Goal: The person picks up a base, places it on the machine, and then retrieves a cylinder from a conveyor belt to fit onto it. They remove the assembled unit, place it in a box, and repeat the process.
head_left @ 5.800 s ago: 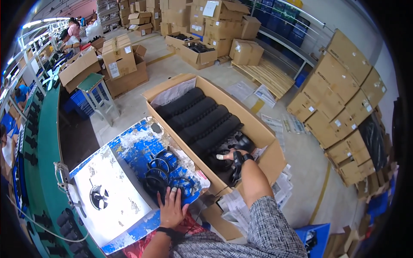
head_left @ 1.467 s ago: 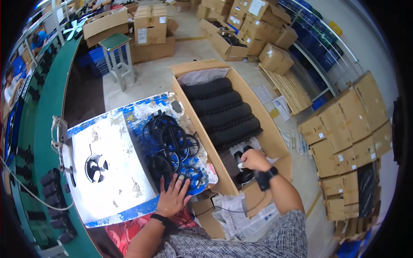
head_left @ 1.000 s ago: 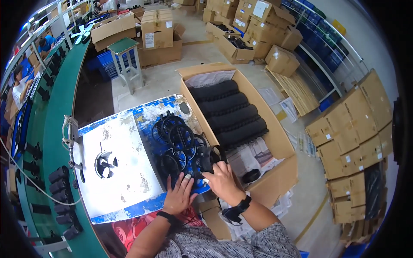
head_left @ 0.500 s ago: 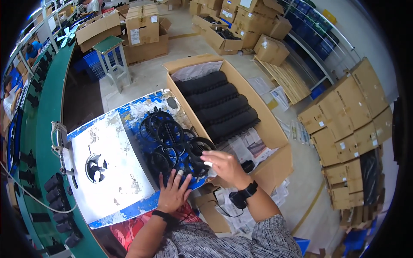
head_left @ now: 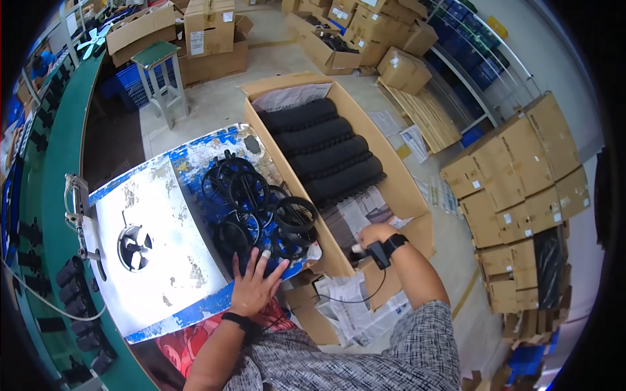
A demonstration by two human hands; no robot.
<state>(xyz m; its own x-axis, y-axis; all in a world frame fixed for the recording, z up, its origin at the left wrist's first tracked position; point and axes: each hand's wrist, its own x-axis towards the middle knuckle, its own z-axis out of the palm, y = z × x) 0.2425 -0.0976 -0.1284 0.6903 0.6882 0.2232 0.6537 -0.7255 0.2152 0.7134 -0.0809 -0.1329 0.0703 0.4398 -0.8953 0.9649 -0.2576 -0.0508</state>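
My left hand (head_left: 251, 290) lies flat with fingers spread at the front edge of the worn blue tabletop (head_left: 212, 140), its fingertips beside a pile of black plastic rings (head_left: 248, 190); a white cover wraps one finger. My right hand (head_left: 377, 236) is down inside the near end of a long cardboard box (head_left: 409, 195), its fingers curled. Something dark shows below the fingers, mostly hidden. Farther along the box lie several black ribbed cylinders (head_left: 326, 153) in a row, with printed paper (head_left: 355, 212) on the box floor nearer me.
A metal plate (head_left: 153, 241) with a round opening covers the table's left part. Beyond it runs a green bench (head_left: 65, 140) bearing black parts. A stool (head_left: 160, 81) stands ahead; stacked cartons (head_left: 521, 189) rise at right. A cable hangs near my right wrist.
My right hand has left the black rings and moved right and down into the cardboard box. My left hand stays at the table edge. The view has shifted slightly.
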